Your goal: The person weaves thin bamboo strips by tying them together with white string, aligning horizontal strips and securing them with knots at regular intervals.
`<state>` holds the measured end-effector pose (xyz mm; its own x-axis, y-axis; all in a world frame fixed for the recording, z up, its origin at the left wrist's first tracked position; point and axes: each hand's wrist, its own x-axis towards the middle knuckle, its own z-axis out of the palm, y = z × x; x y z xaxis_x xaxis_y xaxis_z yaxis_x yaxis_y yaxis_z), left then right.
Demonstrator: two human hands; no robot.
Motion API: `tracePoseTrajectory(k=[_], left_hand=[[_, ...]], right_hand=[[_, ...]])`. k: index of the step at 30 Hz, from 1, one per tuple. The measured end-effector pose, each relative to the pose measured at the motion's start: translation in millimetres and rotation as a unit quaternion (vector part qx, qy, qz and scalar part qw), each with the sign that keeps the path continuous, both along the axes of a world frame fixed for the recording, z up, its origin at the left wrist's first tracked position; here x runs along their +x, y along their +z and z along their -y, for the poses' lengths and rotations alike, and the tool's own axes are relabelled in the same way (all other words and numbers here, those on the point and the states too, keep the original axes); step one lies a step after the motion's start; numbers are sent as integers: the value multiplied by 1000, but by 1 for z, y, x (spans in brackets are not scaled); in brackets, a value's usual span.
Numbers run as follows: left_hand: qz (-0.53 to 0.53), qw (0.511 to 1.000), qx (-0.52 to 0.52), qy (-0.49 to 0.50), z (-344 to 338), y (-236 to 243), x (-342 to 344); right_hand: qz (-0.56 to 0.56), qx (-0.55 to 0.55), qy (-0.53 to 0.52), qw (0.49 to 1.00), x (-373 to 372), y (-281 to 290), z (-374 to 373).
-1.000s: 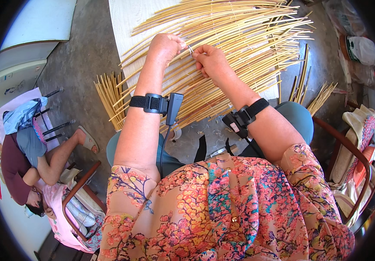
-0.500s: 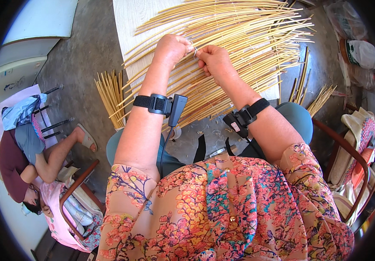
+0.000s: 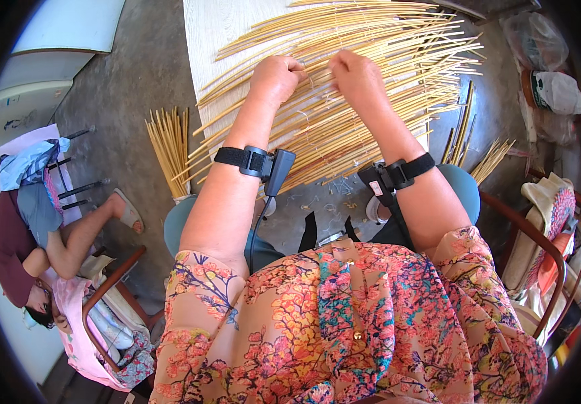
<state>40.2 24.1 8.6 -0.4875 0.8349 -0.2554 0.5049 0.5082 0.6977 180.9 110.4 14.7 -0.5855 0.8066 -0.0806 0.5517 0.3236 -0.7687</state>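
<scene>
Thin yellow-brown sticks lie side by side in a wide layer, with rows of pale string across them. My left hand is closed in a pinch above the layer, with a thin white string at its fingertips. To its right, my right hand is raised over the sticks, its fingers drawn together and slightly blurred; what they hold is too small to make out. A gap separates the two hands. Loose string curls over the sticks below them.
A pale wood-grain board supports the sticks. Stick bundles stand at left and right. String scraps litter the floor. Another person sits at left by a chair. Plastic bags are at right.
My hands were together at the white string; now they are apart. The right hand has moved up and to the right, the left slightly right.
</scene>
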Motion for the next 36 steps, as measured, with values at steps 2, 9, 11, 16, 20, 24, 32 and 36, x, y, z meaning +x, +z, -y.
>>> tracePoseTrajectory(k=[2, 9, 11, 16, 20, 24, 32, 36], left_hand=[[-38, 999, 15, -6, 1, 4, 2], [-199, 976, 70, -55, 3, 4, 12], [-214, 972, 76, -60, 5, -1, 17], [-226, 969, 75, -59, 7, -2, 19], [-176, 982, 65, -36, 5, 4, 20], [-200, 977, -16, -77, 8, 0, 24], [-165, 982, 86, -34, 8, 0, 20], [-156, 984, 78, -43, 5, 0, 19]], right_hand=[[-20, 106, 27, 994, 2, 0, -4], [-81, 250, 114, 958, -15, -15, 4], [-70, 193, 116, 972, -18, -17, 2], [-69, 99, 130, 984, -19, -23, -1], [-142, 238, 110, 955, -20, -22, 4], [-217, 216, 21, 952, -26, -3, -1], [-53, 124, 168, 977, -13, -9, -8], [-29, 70, 135, 988, -17, -14, -7]])
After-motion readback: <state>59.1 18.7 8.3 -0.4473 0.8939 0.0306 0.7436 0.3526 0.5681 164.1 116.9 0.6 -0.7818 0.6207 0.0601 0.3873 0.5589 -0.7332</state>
